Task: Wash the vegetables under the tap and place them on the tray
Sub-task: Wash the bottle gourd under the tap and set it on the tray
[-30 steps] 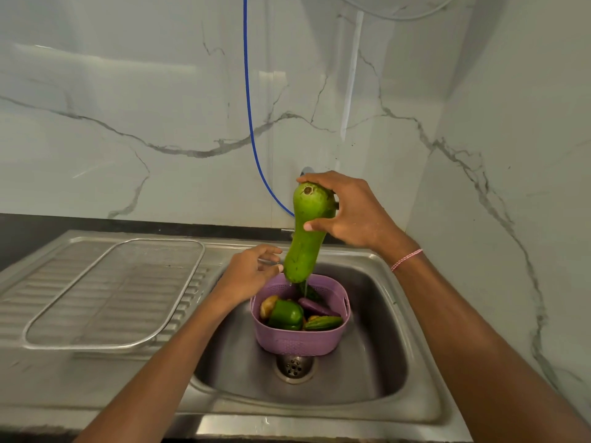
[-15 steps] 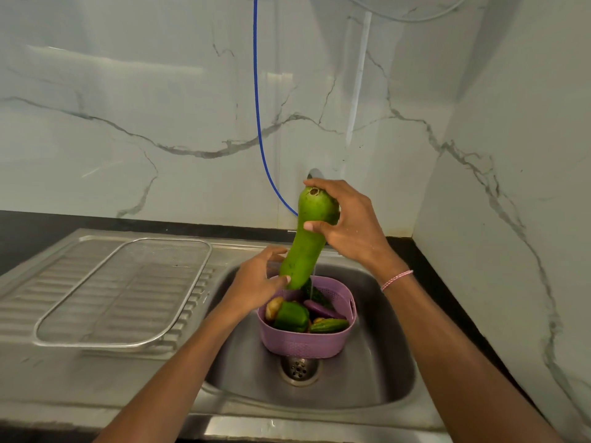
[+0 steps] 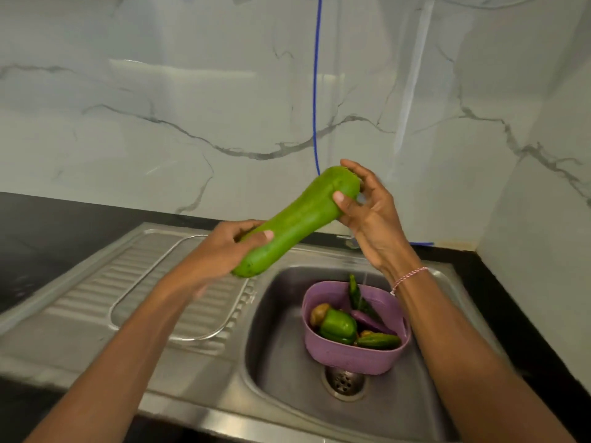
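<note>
Sink edge [image 3: 254, 302] under gourd [image 3: 297, 219] in hands [image 3: 220, 251] [image 3: 371, 212]

I see both hands on the long green gourd [image 3: 297, 219], held in the air & tilted. L hand [image 3: 220, 251] grips its lower end above the sink's [image 3: 275, 334] left edge. R hand [image 3: 367, 209] pinches the upper end w/ thumb & fingers, toward the back wall. Purple basket [image 3: 351, 361] sits in the sink, partly over the drain [image 3: 343, 382], w/ a green pepper [image 3: 337, 326], potato [image 3: 319, 313] & cucumber [image 3: 379, 341] inside. Thin water stream [image 3: 363, 282] falls into it. Wire tray [image 3: 225, 326] lies on the drainboard [image 3: 96, 302], just beside the sink's left edge.
</note>
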A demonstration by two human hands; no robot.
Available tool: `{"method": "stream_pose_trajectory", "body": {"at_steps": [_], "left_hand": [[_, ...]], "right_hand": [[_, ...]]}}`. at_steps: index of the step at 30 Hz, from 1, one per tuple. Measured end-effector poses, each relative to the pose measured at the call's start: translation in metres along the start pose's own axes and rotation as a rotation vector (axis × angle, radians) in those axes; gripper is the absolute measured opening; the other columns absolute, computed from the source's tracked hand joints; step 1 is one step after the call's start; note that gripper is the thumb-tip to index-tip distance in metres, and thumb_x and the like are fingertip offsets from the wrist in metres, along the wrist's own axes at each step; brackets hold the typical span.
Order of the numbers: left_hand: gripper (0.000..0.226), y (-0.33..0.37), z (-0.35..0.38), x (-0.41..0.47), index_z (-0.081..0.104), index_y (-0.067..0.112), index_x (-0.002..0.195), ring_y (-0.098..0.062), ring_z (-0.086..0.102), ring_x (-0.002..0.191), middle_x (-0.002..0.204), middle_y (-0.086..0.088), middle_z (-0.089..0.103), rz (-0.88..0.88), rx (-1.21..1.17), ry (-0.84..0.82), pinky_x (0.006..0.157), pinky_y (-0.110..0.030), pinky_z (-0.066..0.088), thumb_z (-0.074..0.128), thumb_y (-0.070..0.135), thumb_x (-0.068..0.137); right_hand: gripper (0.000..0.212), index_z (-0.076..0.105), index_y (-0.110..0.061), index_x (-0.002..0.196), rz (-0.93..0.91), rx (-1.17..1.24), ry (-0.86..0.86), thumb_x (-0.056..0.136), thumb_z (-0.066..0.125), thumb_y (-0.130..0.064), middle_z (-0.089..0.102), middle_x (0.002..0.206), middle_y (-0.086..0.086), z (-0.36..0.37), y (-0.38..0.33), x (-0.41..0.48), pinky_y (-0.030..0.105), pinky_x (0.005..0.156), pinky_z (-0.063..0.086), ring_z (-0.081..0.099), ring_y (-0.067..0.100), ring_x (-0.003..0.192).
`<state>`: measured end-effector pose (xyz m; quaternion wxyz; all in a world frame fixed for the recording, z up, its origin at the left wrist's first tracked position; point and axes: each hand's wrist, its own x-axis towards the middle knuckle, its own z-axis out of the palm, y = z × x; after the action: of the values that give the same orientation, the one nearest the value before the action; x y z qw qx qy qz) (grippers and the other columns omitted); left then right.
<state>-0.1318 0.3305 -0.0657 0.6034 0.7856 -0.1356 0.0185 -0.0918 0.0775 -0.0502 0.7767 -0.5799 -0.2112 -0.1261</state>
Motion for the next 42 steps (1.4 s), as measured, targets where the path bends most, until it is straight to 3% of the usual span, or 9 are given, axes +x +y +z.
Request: {"method": "stream_pose_trajectory", "body": {"at_steps": [2, 4, 8, 14, 18, 26, 32, 36, 42], "left_hand": [[0.015, 0.001, -0.028, -0.013, 0.075, 0.037, 0.106, -0.008, 0.071, 0.092, 0.107, 0.003, 0.080, 0.006, 0.151, 0.094, 0.085, -0.026, 0.055, 0.073, 0.038, 0.091], [0.042, -0.006, -0.057, -0.025, 0.072, 0.042, 0.111, -0.011, 0.073, 0.097, 0.105, 0.010, 0.078, -0.017, 0.427, 0.184, 0.092, -0.034, 0.056, 0.069, 0.059, 0.073], [0.057, -0.026, -0.092, -0.045, 0.066, 0.035, 0.133, -0.028, 0.069, 0.112, 0.119, 0.002, 0.073, -0.192, 0.878, 0.402, 0.093, -0.038, 0.054, 0.079, 0.046, 0.078], [0.044, -0.069, -0.095, -0.052, 0.071, 0.028, 0.111, -0.035, 0.070, 0.097, 0.109, -0.004, 0.067, -0.292, 1.090, 0.531, 0.078, -0.041, 0.055, 0.077, 0.051, 0.074], [0.049, -0.084, -0.081, -0.051, 0.070, 0.024, 0.113, -0.033, 0.069, 0.089, 0.106, -0.003, 0.063, -0.286, 1.166, 0.541, 0.072, -0.040, 0.051, 0.077, 0.054, 0.076], [0.054, -0.094, -0.070, -0.049, 0.070, 0.015, 0.110, -0.036, 0.069, 0.086, 0.105, -0.009, 0.060, -0.345, 1.306, 0.501, 0.069, -0.041, 0.049, 0.079, 0.057, 0.077], [0.057, -0.097, -0.071, -0.048, 0.068, 0.013, 0.111, -0.037, 0.069, 0.089, 0.106, -0.010, 0.060, -0.389, 1.345, 0.476, 0.068, -0.039, 0.042, 0.077, 0.061, 0.079], [0.064, -0.097, -0.070, -0.045, 0.065, 0.013, 0.118, -0.033, 0.069, 0.091, 0.108, -0.007, 0.060, -0.412, 1.405, 0.474, 0.066, -0.038, 0.038, 0.074, 0.064, 0.080], [0.068, -0.092, -0.070, -0.046, 0.067, 0.016, 0.119, -0.033, 0.068, 0.099, 0.111, -0.005, 0.061, -0.443, 1.425, 0.442, 0.070, -0.039, 0.040, 0.070, 0.071, 0.080]], "right_hand": [[0.058, 0.061, -0.020, 0.142, 0.070, -0.098, -0.057, 0.091, 0.075, 0.003, 0.058, 0.144, 0.015, 0.017, 0.020, 0.015, 0.049, 0.097, 0.061, 0.070, 0.026, 0.115], [0.063, 0.062, -0.021, 0.141, 0.130, -0.274, -0.127, 0.086, 0.080, 0.005, 0.062, 0.141, 0.014, 0.039, 0.043, 0.032, 0.047, 0.095, 0.062, 0.070, 0.025, 0.111], [0.080, 0.063, -0.018, 0.143, 0.154, -0.710, -0.293, 0.071, 0.089, 0.004, 0.067, 0.136, 0.011, 0.104, 0.093, 0.054, 0.048, 0.106, 0.055, 0.067, 0.027, 0.118], [0.084, 0.063, -0.024, 0.143, 0.158, -0.973, -0.388, 0.069, 0.094, -0.001, 0.064, 0.142, 0.010, 0.153, 0.143, 0.068, 0.045, 0.112, 0.050, 0.061, 0.031, 0.128], [0.079, 0.066, -0.021, 0.141, 0.182, -1.032, -0.372, 0.071, 0.089, 0.008, 0.067, 0.140, 0.011, 0.163, 0.165, 0.070, 0.035, 0.107, 0.048, 0.062, 0.031, 0.128], [0.070, 0.067, -0.021, 0.140, 0.246, -0.989, -0.397, 0.078, 0.073, 0.010, 0.066, 0.142, 0.010, 0.177, 0.199, 0.066, 0.033, 0.111, 0.047, 0.060, 0.030, 0.132], [0.064, 0.060, -0.017, 0.144, 0.343, -0.998, -0.514, 0.085, 0.068, 0.008, 0.065, 0.134, 0.017, 0.181, 0.210, 0.063, 0.030, 0.085, 0.046, 0.063, 0.036, 0.122], [0.066, 0.061, -0.018, 0.142, 0.349, -1.013, -0.615, 0.081, 0.071, 0.006, 0.067, 0.127, 0.016, 0.182, 0.209, 0.060, 0.031, 0.081, 0.046, 0.064, 0.034, 0.113], [0.065, 0.060, -0.022, 0.146, 0.221, -0.960, -0.552, 0.089, 0.066, 0.007, 0.063, 0.146, 0.009, 0.155, 0.167, 0.045, 0.033, 0.108, 0.048, 0.059, 0.025, 0.133]]}}
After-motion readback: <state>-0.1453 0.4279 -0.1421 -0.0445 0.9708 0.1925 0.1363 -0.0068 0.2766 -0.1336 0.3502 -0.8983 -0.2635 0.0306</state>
